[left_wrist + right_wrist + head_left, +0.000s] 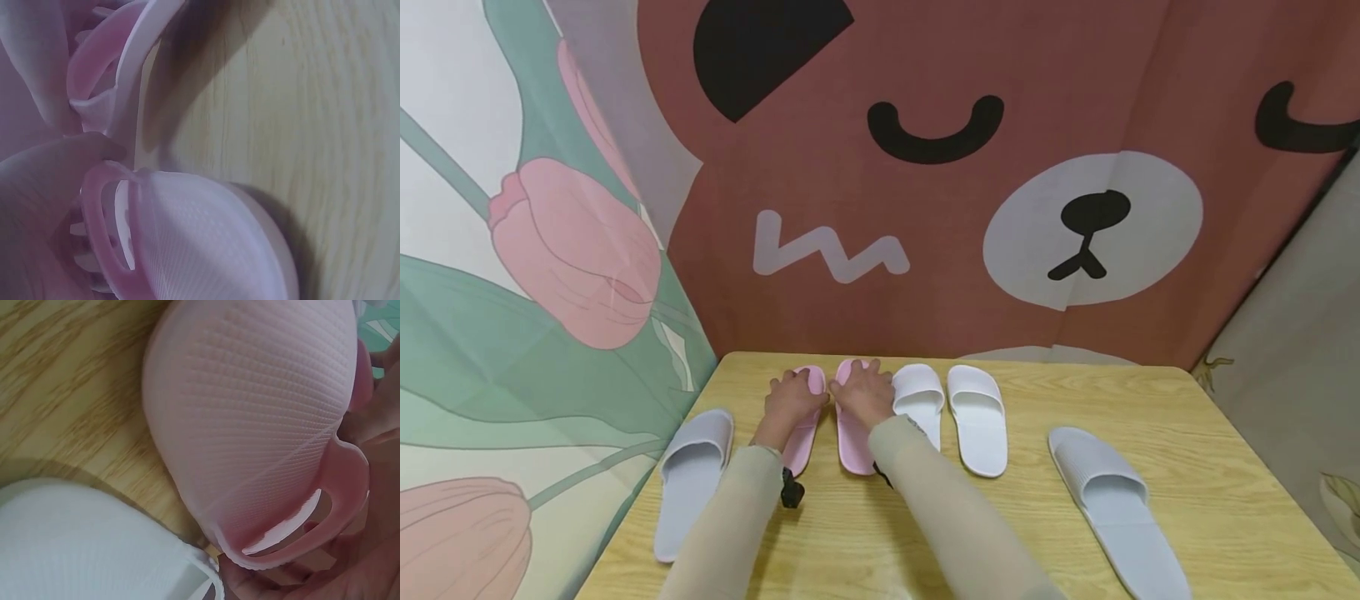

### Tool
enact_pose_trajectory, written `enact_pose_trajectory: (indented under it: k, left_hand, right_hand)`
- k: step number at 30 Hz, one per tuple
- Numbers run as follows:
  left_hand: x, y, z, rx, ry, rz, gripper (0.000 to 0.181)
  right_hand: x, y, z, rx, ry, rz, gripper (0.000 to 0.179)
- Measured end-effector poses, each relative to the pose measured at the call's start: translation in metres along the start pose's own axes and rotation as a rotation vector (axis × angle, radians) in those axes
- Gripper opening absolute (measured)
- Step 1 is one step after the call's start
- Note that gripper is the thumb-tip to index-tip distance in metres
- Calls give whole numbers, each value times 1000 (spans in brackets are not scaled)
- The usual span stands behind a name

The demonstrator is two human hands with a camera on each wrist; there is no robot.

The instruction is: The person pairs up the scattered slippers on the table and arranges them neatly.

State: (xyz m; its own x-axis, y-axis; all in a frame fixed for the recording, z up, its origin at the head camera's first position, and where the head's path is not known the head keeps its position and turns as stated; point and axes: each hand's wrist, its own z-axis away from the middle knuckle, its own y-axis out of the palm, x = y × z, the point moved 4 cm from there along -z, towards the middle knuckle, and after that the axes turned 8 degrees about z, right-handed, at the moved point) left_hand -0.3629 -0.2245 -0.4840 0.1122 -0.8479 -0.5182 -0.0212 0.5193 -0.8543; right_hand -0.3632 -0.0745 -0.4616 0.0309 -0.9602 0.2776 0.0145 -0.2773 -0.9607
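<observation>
A pair of pink slippers stands side by side near the table's back edge, toes toward the wall. My left hand (790,400) grips the left pink slipper (802,442) across its strap, the thumb (81,150) on its inner side. Over the right pink slipper (853,446) lies my right hand (867,396), holding its strap from both sides. In the right wrist view, those fingers (250,578) curl along the strap's outer edge, between it and a white slipper (81,544). Both straps are partly hidden under the hands in the head view.
A white pair, its right slipper (979,425) fully visible, stands just right of the pink ones. One pale grey slipper (692,479) lies at the table's left edge, another pale grey slipper (1112,500) at the right. A bear-printed cloth (925,292) rises behind the wooden table (1022,542).
</observation>
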Motion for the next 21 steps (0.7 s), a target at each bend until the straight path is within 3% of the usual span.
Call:
enact_pose_trajectory:
  k: [8,21]
  left_hand:
    - [-2,2,-2,-10,3,-9,80]
    - [-3,6,1,1,-6,-26,76]
  right_hand:
    - [2,11,-9,33,27,49,67]
    - [6,12,-6,44,28,86,66]
